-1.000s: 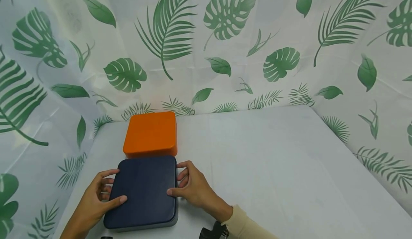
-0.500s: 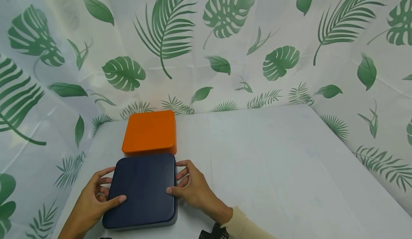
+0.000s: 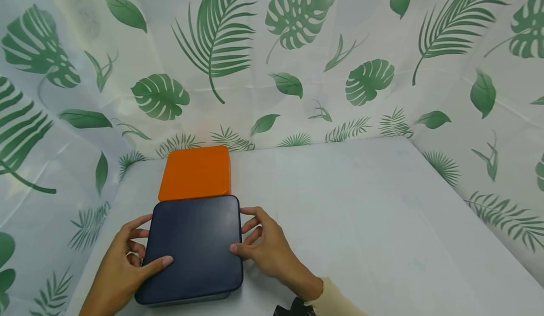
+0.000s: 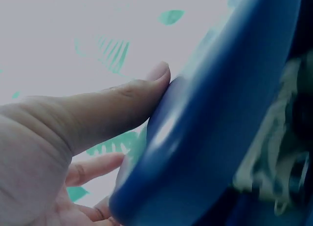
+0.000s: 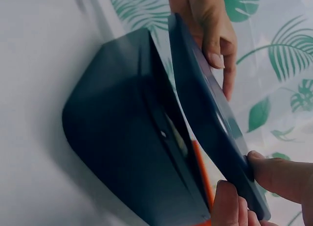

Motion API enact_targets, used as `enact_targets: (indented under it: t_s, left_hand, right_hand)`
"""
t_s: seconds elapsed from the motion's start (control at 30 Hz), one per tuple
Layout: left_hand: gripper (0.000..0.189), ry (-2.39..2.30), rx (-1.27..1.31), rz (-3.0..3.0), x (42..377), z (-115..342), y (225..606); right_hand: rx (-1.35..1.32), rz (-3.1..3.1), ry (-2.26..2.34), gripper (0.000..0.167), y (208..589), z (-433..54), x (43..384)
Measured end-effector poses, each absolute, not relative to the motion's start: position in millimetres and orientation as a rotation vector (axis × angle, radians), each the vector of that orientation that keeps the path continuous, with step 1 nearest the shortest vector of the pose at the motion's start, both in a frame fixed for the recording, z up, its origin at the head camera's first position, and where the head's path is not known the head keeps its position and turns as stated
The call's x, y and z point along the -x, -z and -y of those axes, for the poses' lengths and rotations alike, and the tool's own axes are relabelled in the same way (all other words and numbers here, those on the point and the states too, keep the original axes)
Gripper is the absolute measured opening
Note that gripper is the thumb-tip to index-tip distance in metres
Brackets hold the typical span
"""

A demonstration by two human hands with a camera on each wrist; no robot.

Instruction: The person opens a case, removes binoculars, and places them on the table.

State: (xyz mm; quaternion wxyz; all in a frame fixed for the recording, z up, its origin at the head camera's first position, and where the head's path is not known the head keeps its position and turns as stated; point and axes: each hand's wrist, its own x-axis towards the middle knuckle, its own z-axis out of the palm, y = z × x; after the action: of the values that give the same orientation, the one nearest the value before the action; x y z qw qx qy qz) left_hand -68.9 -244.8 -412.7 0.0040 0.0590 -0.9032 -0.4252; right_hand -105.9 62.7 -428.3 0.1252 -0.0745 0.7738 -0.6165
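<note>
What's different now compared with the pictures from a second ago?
The smooth dark-blue square lid with rounded corners has been raised off the matching dark-blue box; the right wrist view shows a gap between them. The person's left-hand grip and right-hand grip rose with it, and neither let go. The glossy orange rounded box stayed put on the white tabletop.

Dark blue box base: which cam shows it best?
Right wrist: base is large, side-on, a gap separating it from the lid. Head: only a sliver below; lid hides the rest. Left wrist: lid close up, can't pick out base.
</note>
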Motion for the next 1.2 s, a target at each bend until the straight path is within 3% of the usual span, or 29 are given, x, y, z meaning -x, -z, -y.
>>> enact_targets:
  t_s: [0.57,1.2]
  left_hand:
    - [0.102,1.284,0.013,2.796,72,176,407]
    - [0.104,1.365,-0.019,2.814,81,96,410]
  right_hand:
    - [0.067,-2.273,1.888,0.079,413,-125,89]
    - [-0.081,-2.433,1.807,0.081,413,-192,80]
